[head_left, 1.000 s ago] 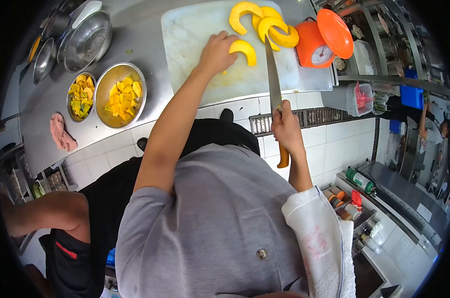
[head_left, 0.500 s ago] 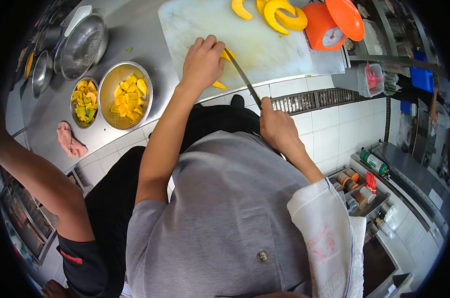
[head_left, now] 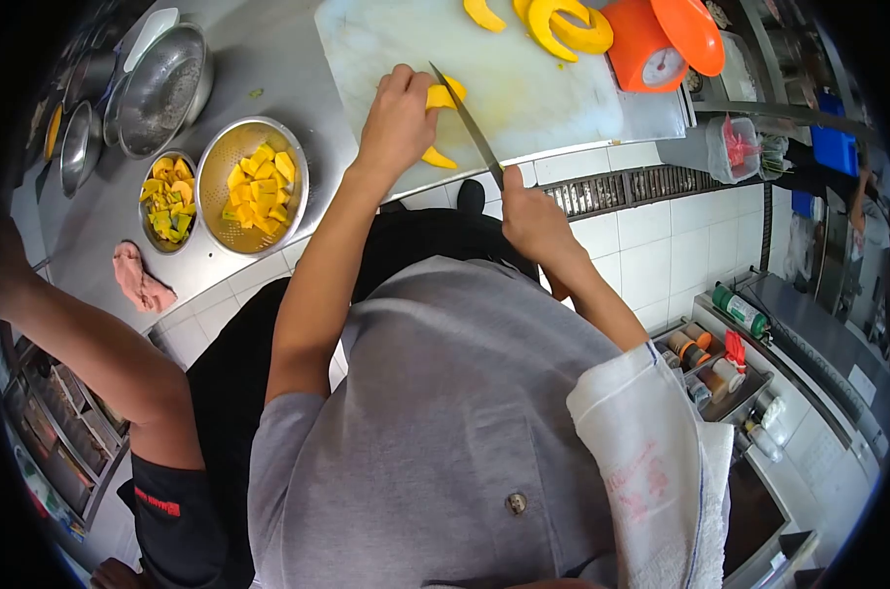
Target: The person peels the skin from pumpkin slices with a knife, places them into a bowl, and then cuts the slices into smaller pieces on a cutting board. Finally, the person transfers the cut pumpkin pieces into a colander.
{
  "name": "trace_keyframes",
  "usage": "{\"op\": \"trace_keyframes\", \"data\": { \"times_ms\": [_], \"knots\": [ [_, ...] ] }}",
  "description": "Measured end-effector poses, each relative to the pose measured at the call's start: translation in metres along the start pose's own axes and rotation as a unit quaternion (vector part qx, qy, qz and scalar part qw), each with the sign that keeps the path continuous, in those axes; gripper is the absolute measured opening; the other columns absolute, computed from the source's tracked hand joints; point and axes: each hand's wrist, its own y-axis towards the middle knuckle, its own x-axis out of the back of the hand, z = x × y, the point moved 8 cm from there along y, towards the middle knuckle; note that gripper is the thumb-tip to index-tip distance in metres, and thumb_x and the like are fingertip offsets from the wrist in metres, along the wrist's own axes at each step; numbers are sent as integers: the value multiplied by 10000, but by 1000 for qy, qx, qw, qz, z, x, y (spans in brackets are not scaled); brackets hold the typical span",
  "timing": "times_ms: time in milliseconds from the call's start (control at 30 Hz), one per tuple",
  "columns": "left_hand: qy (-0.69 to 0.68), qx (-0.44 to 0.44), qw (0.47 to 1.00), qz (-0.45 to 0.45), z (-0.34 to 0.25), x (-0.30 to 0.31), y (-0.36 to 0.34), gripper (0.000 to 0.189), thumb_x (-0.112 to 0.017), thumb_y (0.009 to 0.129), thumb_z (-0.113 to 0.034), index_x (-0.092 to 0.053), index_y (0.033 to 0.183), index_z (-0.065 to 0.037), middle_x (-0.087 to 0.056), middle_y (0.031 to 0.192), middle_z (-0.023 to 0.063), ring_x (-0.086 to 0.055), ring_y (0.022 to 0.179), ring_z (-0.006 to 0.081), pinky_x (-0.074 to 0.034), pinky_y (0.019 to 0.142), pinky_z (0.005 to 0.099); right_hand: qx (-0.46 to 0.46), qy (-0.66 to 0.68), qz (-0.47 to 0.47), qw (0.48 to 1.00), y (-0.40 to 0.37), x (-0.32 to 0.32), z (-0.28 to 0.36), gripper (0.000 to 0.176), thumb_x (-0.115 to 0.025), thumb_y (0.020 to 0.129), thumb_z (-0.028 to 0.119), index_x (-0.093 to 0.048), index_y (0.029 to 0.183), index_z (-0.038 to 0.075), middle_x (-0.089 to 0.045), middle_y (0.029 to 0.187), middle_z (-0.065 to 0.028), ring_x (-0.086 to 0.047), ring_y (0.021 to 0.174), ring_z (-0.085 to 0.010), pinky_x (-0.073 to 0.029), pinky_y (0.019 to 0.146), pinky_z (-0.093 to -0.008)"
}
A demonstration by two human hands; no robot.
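Note:
My right hand [head_left: 540, 214] is wrapped round the handle of a kitchen knife [head_left: 477, 132], its long blade slanting up and left over the white cutting board [head_left: 533, 108]. Under the blade, near its tip, lies a yellow pumpkin slice [head_left: 448, 93]. The closed fingers of my left hand [head_left: 398, 116] hold that slice from its left side. A smaller pumpkin piece [head_left: 439, 158] rests just below, by the board's front edge. At the far side of the board are several curved pumpkin wedges [head_left: 582, 37].
An orange kitchen scale [head_left: 641, 49] stands at the board's right. Leftward are a colander [head_left: 209, 211] of pumpkin chunks, a small bowl [head_left: 153, 238] of peelings or pieces, metal bowls [head_left: 160, 93] and a pink cloth [head_left: 139, 280]. Another person's arm [head_left: 102, 348] reaches in at left.
My right hand has moved up and left, bringing the knife farther across the slice. My left hand stays near the slice, which shows more now. The other person's arm has shifted slightly.

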Motion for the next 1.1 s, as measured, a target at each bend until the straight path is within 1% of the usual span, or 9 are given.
{"op": "trace_keyframes", "data": {
  "times_ms": [200,300,467,567,700,800,833,933,1100],
  "knots": [
    [46,11,999,4,-7,0,-1,353,-726,707,-7,-622,1044,13,-570,1036,149,-556,998,357,-486,896,429,-4,-54,22,998,-25,33,11,142,-474,920,66,-401,1030,15,-637,739,-292,-633,722,-499,-472,664,-603],
    [34,13,999,-3,-4,0,-2,344,-711,712,-3,-620,1043,20,-572,1044,153,-561,1005,362,-488,898,431,6,-68,47,997,-26,34,14,251,-495,843,5,-417,1081,-9,-654,760,-290,-661,738,-481,-522,683,-566],
    [16,2,1000,-25,-5,2,-9,369,-721,725,-28,-619,1076,21,-572,1051,158,-567,1027,364,-494,900,437,47,-86,-4,995,8,8,16,246,-511,845,13,-419,1070,-24,-657,753,-276,-670,739,-466,-525,668,-570],
    [75,119,990,-33,1,8,-22,397,-739,750,-92,-622,1116,10,-581,1068,154,-579,1009,360,-498,898,429,55,-80,-10,995,21,14,10,279,-520,849,28,-420,1106,-8,-662,759,-263,-671,725,-460,-523,650,-570],
    [39,65,997,-27,1,4,-20,402,-730,736,-75,-619,1116,-3,-588,1062,149,-580,1002,366,-505,878,441,49,-91,-4,995,8,35,9,271,-508,862,37,-422,1118,8,-655,731,-254,-666,710,-461,-524,643,-561],
    [62,68,996,-7,-4,3,-17,385,-724,728,-62,-620,1094,-2,-587,1063,149,-579,1001,367,-504,872,445,47,-104,4,993,-12,42,13,265,-496,866,35,-422,1119,4,-648,711,-255,-666,719,-464,-524,658,-562],
    [73,51,996,-12,-7,3,-16,361,-709,714,-25,-599,1055,11,-570,1045,139,-561,979,358,-541,815,443,48,-109,14,993,-16,41,14,263,-491,866,32,-421,1118,3,-644,702,-256,-666,724,-467,-523,664,-565],
    [70,56,996,-11,-6,2,-17,393,-734,714,-46,-615,1085,5,-586,1056,151,-577,997,368,-503,872,443,44,-99,28,994,-20,37,16,258,-493,862,26,-420,1108,1,-648,718,-262,-665,727,-470,-524,663,-570],
    [42,50,998,-7,0,4,-19,394,-738,719,-48,-614,1089,10,-588,1054,155,-572,1004,369,-498,883,439,73,-55,7,996,8,14,18,221,-479,877,32,-406,1083,-1,-649,754,-284,-652,747,-494,-507,671,-587]
  ]
}}
